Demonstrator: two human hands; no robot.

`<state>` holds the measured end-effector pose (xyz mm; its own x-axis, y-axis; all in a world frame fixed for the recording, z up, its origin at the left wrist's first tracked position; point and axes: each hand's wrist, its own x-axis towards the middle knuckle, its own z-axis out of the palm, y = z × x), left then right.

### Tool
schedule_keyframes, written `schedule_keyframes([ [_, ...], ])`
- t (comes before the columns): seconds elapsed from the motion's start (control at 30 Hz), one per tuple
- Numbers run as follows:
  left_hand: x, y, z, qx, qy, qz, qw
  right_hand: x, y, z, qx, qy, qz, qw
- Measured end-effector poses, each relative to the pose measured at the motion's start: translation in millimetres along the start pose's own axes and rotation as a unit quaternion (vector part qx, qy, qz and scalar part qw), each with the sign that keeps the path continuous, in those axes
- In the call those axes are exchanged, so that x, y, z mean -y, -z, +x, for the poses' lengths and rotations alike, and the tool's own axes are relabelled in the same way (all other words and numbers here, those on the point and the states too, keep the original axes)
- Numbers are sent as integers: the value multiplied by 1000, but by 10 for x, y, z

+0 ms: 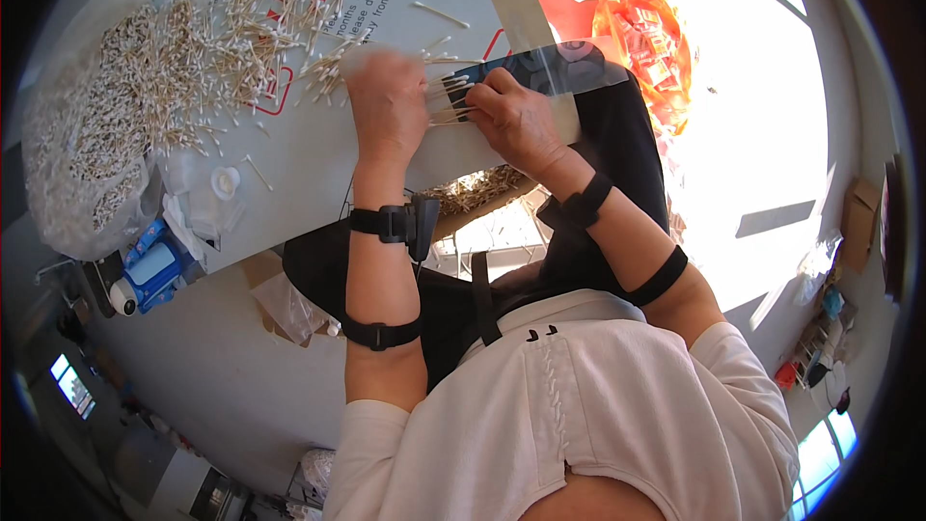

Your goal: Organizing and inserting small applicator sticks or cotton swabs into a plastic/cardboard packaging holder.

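Observation:
Several cotton swabs (pixel 449 87) bridge the gap between my two hands over the table's near right edge. My left hand (pixel 389 96) is curled closed at their left ends, its knuckles slightly blurred by motion. At the other end, my right hand (pixel 516 118) pinches swabs between thumb and fingers. A clear plastic sheet or bag (pixel 590 66) lies beyond the right hand and sticks out past the edge; how it meets the fingers is hidden. Loose swabs (pixel 333 68) lie scattered just left of my left hand.
A large heap of swabs (pixel 145 77) spills from a clear bag on the left. A small white cap (pixel 225 182) and a blue-and-white container (pixel 152 270) are by the table's near left side. An orange bag (pixel 646 43) holding packets stands right. More swabs (pixel 473 191) lie below the edge.

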<state>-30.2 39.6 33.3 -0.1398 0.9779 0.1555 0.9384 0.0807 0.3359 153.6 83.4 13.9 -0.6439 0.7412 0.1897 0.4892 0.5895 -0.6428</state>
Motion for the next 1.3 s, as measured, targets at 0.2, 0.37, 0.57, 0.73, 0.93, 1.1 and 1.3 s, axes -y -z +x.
schedule_keyframes([
  [0.2,-37,-13,-226,-80,38,-45,995,-52,58,-52,-13,-60,91,994],
  [0.37,-67,-87,-427,-86,48,-75,992,2,119,-57,2,-82,112,990],
  [0.57,-68,-105,-452,-144,75,-98,982,24,71,1,-45,-31,85,995],
  [0.73,27,-104,-353,-98,60,-74,991,-4,-38,218,-29,-50,24,998],
  [0.93,129,-39,-350,-89,33,-34,995,-36,-66,263,-5,-58,-20,998],
  [1.1,92,5,-200,-42,-49,21,998,-51,-68,225,-14,-44,-8,999],
  [1.3,-210,-69,-362,-42,-9,1,999,-84,3,71,-145,-95,175,969],
])
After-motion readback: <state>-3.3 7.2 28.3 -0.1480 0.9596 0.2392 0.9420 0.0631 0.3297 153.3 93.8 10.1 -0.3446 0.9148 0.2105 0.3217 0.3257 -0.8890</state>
